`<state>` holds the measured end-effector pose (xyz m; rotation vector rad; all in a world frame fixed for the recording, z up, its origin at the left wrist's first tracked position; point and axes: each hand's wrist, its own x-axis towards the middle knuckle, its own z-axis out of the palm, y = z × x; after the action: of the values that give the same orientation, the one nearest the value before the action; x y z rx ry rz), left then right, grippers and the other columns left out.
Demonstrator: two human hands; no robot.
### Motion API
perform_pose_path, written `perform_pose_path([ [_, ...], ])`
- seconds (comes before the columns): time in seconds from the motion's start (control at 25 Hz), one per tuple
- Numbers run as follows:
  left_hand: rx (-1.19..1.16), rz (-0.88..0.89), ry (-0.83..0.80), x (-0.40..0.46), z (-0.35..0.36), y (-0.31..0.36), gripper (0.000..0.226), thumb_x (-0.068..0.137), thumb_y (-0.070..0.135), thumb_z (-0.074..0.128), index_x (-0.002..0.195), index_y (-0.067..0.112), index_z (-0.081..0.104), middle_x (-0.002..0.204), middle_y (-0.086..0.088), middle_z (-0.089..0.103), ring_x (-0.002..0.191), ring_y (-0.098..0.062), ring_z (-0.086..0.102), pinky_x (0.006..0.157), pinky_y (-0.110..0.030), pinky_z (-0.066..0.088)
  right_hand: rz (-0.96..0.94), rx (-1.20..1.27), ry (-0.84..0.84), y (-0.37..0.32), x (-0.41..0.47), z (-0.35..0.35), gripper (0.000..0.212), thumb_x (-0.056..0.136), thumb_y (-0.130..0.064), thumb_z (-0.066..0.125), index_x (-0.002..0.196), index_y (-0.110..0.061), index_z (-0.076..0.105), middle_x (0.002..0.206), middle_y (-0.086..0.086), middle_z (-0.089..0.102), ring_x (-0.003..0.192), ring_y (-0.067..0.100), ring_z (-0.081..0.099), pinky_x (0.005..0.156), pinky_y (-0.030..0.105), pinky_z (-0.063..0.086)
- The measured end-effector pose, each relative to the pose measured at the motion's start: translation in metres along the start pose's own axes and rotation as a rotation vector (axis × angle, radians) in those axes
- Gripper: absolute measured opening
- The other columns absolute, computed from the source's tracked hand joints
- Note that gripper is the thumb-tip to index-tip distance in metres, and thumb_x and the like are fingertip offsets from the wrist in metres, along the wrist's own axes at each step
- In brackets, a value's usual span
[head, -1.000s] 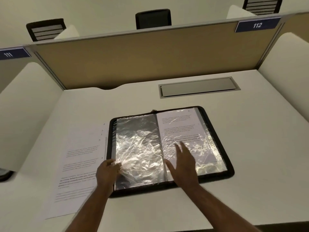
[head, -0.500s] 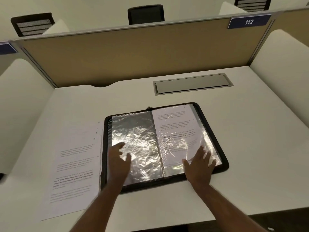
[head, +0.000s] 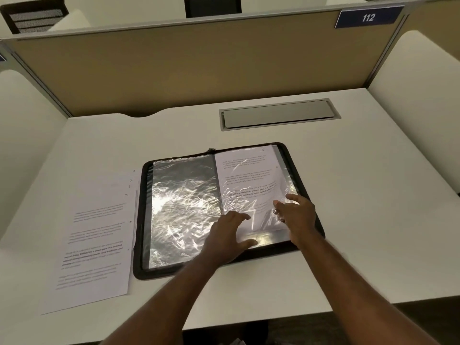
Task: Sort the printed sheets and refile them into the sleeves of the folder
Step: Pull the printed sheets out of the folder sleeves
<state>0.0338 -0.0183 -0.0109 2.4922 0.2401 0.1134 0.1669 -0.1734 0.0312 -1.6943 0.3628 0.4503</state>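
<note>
On the white worktop (head: 348,195) of a study carrel, a black zip folder (head: 308,195) lies open flat, its two clear sleeves facing up. One printed sheet (head: 246,170) already sits inside the right-hand sleeve (head: 286,175), while the left-hand sleeve (head: 184,207) looks empty, showing only crinkled, glaring plastic. More loose sheets (head: 97,235) lie in a small stack just beside the folder's left edge, so the refiling seems only partly done. Both hands are over the lower part of the right-hand sleeve: the left hand (head: 229,232) rests with fingers spread and relaxed near the spine, its grip wide and holding nothing, and the right hand (head: 296,215) has its fingertips bent down onto the plastic near the outer edge; whether it pinches the film or merely presses it I cannot tell through the glare. The sleeves are thin, soft and slippery, likely to wrinkle and cling, so a sheet is best held lightly by its edges, with the sleeve mouth kept open by the other hand. Paper is light and limp and will buckle if pushed from one corner. The worktop is smooth and matt, with a grey cable hatch (head: 278,114) set in behind the folder. A tan partition (head: 199,58) bearing a blue plate numbered 112 (head: 368,18) closes the back, and dark chairs (head: 34,16) stand beyond.
</note>
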Motion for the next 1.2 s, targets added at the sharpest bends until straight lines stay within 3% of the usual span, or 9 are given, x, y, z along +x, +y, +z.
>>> perform_pose_path([
  [0.12,-0.022,-0.009,-0.007,0.005,0.006,0.007,0.066,0.072,0.046,0.08,0.129,0.028,0.054,0.124,0.009,0.057,0.112,-0.01,0.053,0.094,-0.027,0.044,-0.023,0.002,-0.015,-0.001,0.002,-0.003,0.048,0.065,-0.014,0.089,0.107,-0.012,0.063,0.085,0.012,0.071,0.061,0.017,0.066,0.057,0.027,0.055],
  [0.28,-0.145,-0.126,0.062,0.013,0.009,0.015,0.03,0.088,0.021,0.07,0.118,0.022,0.067,0.101,0.007,0.073,0.088,-0.007,0.068,0.085,-0.031,0.054,-0.116,-0.068,-0.024,-0.003,0.007,-0.006,0.054,0.066,-0.027,0.088,0.112,-0.014,0.062,0.08,0.009,0.072,0.062,0.015,0.067,0.057,0.025,0.054],
  [0.56,-0.224,-0.203,0.185,0.017,0.003,0.012,0.015,0.086,0.022,0.074,0.098,0.014,0.075,0.083,0.0,0.076,0.075,-0.011,0.071,0.076,-0.035,0.057,-0.509,-0.429,0.076,0.016,0.002,-0.027,0.059,0.067,-0.037,0.085,0.114,-0.014,0.058,0.066,-0.001,0.059,0.059,0.01,0.056,0.06,0.013,0.043],
  [0.64,-0.207,-0.185,0.208,0.017,0.003,0.012,0.012,0.089,0.023,0.07,0.095,0.014,0.075,0.078,0.001,0.075,0.071,-0.014,0.07,0.073,-0.037,0.057,-0.89,-0.513,0.131,0.035,-0.007,-0.031,0.044,0.074,-0.036,0.082,0.103,-0.01,0.063,0.07,-0.003,0.059,0.062,0.012,0.055,0.061,0.015,0.046],
  [0.76,-0.137,-0.161,0.225,0.017,0.004,0.015,0.015,0.092,0.028,0.064,0.089,0.017,0.073,0.073,0.004,0.072,0.065,-0.014,0.066,0.067,-0.035,0.054,-1.508,-0.766,-0.177,0.071,-0.024,-0.021,0.025,0.09,-0.033,0.066,0.088,-0.009,0.068,0.08,0.005,0.065,0.072,0.02,0.061,0.062,0.029,0.051],
  [0.84,-0.066,-0.127,0.219,0.016,0.005,0.018,0.016,0.093,0.029,0.062,0.089,0.019,0.073,0.074,0.005,0.071,0.065,-0.012,0.064,0.065,-0.033,0.053,-1.482,-1.032,-0.329,0.089,-0.024,-0.005,0.04,0.093,-0.041,0.054,0.106,-0.005,0.067,0.104,0.012,0.067,0.096,0.026,0.064,0.084,0.034,0.053],
  [0.92,-0.043,-0.111,0.213,0.014,0.007,0.019,0.016,0.093,0.031,0.062,0.09,0.02,0.073,0.076,0.005,0.072,0.067,-0.012,0.065,0.067,-0.033,0.053,-1.198,-1.237,-0.414,0.093,-0.014,0.009,0.073,0.088,-0.059,0.042,0.135,-0.003,0.049,0.14,0.016,0.05,0.132,0.031,0.045,0.113,0.038,0.028],
  [1.04,-0.102,-0.12,0.218,0.007,0.01,0.021,0.018,0.09,0.035,0.062,0.093,0.021,0.074,0.082,0.008,0.073,0.072,-0.008,0.066,0.071,-0.032,0.054,-0.962,-1.363,-0.517,0.087,0.008,0.016,0.096,0.077,-0.076,0.027,0.148,-0.013,0.031,0.155,0.013,0.031,0.145,0.028,0.024,0.121,0.044,0.008],
  [1.2,-0.148,-0.148,0.234,-0.008,0.011,0.021,0.02,0.088,0.035,0.068,0.104,0.023,0.071,0.09,0.014,0.07,0.077,-0.002,0.063,0.071,-0.023,0.051,-1.003,-1.361,-0.525,0.092,0.017,0.01,0.102,0.077,-0.078,0.028,0.153,-0.01,0.017,0.159,0.009,0.014,0.148,0.023,0.013,0.12,0.039,0.004],
])
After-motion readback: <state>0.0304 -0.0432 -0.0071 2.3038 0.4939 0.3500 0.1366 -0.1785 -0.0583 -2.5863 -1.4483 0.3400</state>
